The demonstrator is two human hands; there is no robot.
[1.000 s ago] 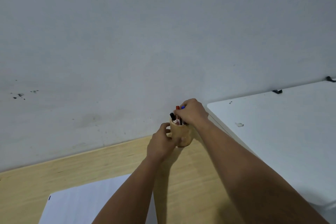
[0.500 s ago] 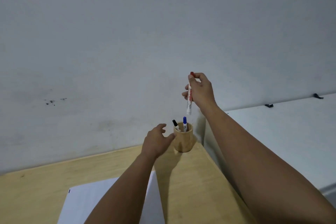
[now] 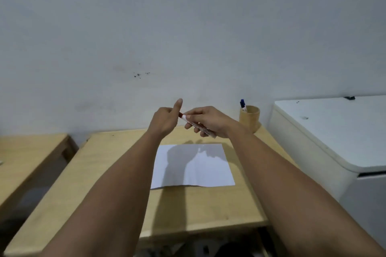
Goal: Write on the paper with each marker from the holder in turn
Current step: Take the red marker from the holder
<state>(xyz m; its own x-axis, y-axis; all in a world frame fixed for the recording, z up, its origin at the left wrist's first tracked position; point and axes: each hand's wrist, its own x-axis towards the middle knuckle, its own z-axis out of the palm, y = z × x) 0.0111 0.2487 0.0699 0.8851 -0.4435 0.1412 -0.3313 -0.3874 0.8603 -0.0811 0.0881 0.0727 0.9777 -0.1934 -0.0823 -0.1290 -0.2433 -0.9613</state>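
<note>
My right hand (image 3: 212, 120) is closed around the white barrel of a red marker (image 3: 199, 127), held slanted above the far edge of the white paper (image 3: 208, 170). My left hand (image 3: 165, 121) pinches the marker's red cap end, thumb raised. The paper lies flat on the wooden table (image 3: 100, 175), shaded by my hands. A round wooden holder (image 3: 250, 118) stands at the table's back right corner with a blue-capped marker (image 3: 243, 105) sticking out. Other markers in it are hidden from here.
A white cabinet top (image 3: 334, 131) adjoins the table on the right, higher than the tabletop. A second wooden table (image 3: 27, 152) stands to the left across a gap. A grey wall rises just behind the table.
My right hand lifted the red marker out of the holder and brought it left, over the paper. My left hand left the holder and closed on the marker's cap end.
</note>
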